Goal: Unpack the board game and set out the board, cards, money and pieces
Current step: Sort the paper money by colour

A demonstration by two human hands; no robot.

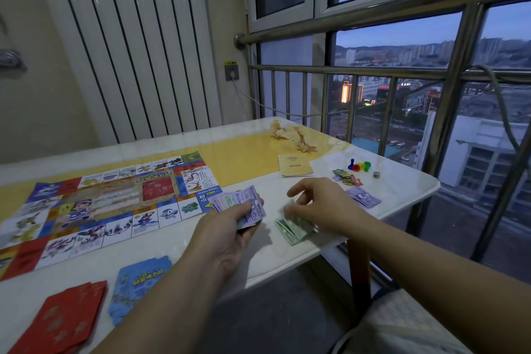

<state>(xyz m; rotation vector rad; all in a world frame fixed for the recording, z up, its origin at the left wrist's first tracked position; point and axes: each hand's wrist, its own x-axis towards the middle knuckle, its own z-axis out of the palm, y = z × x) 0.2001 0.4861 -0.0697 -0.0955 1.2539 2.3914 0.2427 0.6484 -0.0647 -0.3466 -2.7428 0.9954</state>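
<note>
My left hand [227, 228] grips light, slippery notes [240, 201] by one end; right hand [319, 201] pinches green notes [294, 228] just beside it.

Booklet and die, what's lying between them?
Head view: the coloured pawns and a few small tiles lie between the booklet and the die.
</note>
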